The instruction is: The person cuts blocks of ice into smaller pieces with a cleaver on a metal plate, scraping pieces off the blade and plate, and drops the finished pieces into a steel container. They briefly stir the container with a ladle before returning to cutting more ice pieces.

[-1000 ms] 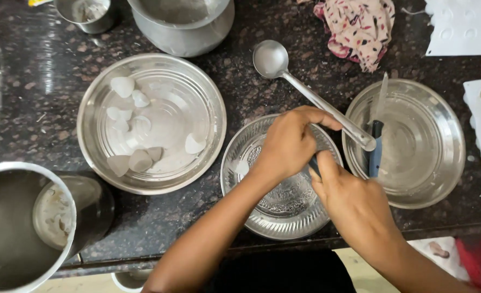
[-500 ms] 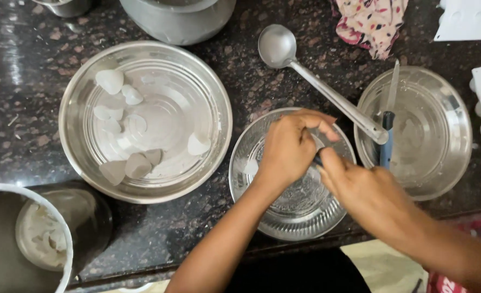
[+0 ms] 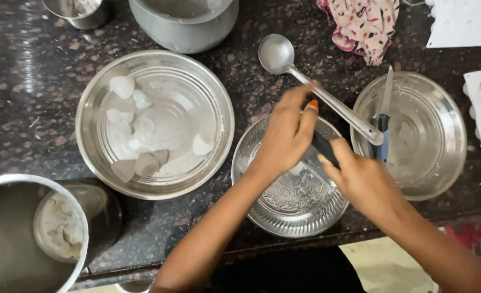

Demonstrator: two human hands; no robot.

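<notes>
Head view: dark-handled tool [image 3: 323, 147] slanting up-left.

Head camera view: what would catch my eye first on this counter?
Two hands meet over a patterned steel plate at the front: the left hand and right hand work a dark object between them. To the left, a big steel bowl holds white pieces; a ladle lies behind.

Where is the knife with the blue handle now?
In the head view, the knife lies at the right, across the rim of the right steel bowl, beside the ladle.

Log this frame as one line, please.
left hand over patterned steel plate | right hand grips dark tool | ladle beside
</notes>
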